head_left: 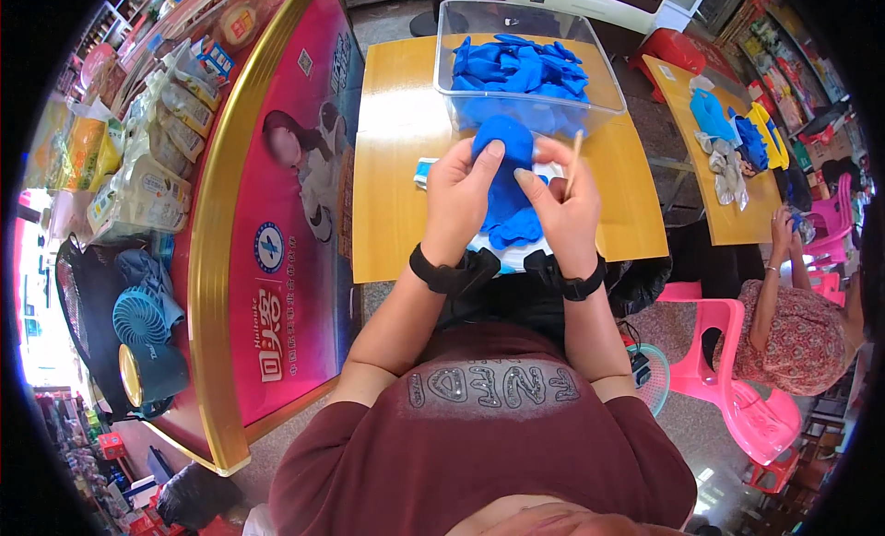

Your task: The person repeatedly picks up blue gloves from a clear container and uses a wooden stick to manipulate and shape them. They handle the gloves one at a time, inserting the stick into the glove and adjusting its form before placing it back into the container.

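Both hands hold a soft blue piece with a rounded upper end (pixel 503 138) over the near part of the wooden table. My left hand (pixel 459 193) grips its left side, thumb pressed on the front. On the other side, my right hand (pixel 566 210) pinches it with the thumb, and a thin wooden stick (pixel 575 164) juts up from the same hand. More blue material (pixel 513 230) lies just below the hands on something white. Behind them stands a clear plastic bin (pixel 604 103) heaped with blue pieces (pixel 518 68).
The yellow wooden table (pixel 392 167) has a small white-and-blue packet (pixel 425 173) left of my hands. A pink, gold-edged counter (pixel 218 259) stands close on the left. To the right are a pink chair (pixel 728 388), another person (pixel 802 342) and a second table (pixel 705 172).
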A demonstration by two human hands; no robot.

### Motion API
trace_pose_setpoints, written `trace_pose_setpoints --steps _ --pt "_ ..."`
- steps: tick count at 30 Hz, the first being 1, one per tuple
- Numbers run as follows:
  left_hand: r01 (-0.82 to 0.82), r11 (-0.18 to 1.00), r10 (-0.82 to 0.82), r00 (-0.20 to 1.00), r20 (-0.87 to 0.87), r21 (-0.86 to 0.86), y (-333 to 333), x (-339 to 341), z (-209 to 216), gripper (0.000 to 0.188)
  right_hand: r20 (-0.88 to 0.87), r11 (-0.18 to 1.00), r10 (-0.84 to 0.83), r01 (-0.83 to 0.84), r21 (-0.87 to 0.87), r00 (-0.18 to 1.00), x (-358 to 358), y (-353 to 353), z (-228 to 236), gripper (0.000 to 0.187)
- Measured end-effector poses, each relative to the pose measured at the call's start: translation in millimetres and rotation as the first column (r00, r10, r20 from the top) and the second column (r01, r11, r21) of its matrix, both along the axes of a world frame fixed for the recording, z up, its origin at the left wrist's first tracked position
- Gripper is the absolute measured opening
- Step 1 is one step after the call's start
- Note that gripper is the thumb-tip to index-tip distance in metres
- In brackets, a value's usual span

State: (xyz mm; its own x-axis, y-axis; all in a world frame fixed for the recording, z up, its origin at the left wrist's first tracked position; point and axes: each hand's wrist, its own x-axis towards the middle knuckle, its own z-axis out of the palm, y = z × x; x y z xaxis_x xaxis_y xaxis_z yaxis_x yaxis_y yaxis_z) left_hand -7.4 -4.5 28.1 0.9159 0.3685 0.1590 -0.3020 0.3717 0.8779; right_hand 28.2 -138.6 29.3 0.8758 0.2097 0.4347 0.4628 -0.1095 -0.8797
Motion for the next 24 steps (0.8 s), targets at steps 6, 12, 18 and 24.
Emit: trace_pose_setpoints --steps 6,12,18,24 --pt "-0.007 0.999 0.005 0.999 0.048 0.037 -1 6 -4 0.022 -0.363 0.921 0.23 -0.082 0.38 0.903 11 -5 -10 0.017" --pt "0.015 0.99 -0.003 0.997 -0.083 0.141 15 5 -3 0.034 -0.417 0.92 0.242 -0.07 0.387 0.876 16 -9 -13 0.018" --pt "-0.029 0.976 0.044 0.997 -0.064 0.218 19 6 -5 0.032 -0.391 0.92 0.24 -0.08 0.383 0.888 19 -6 -21 0.018" --pt "-0.153 0.946 0.156 0.988 0.012 0.286 10 5 -6 0.03 -0.392 0.923 0.251 -0.096 0.373 0.885 14 -2 -16 0.018"
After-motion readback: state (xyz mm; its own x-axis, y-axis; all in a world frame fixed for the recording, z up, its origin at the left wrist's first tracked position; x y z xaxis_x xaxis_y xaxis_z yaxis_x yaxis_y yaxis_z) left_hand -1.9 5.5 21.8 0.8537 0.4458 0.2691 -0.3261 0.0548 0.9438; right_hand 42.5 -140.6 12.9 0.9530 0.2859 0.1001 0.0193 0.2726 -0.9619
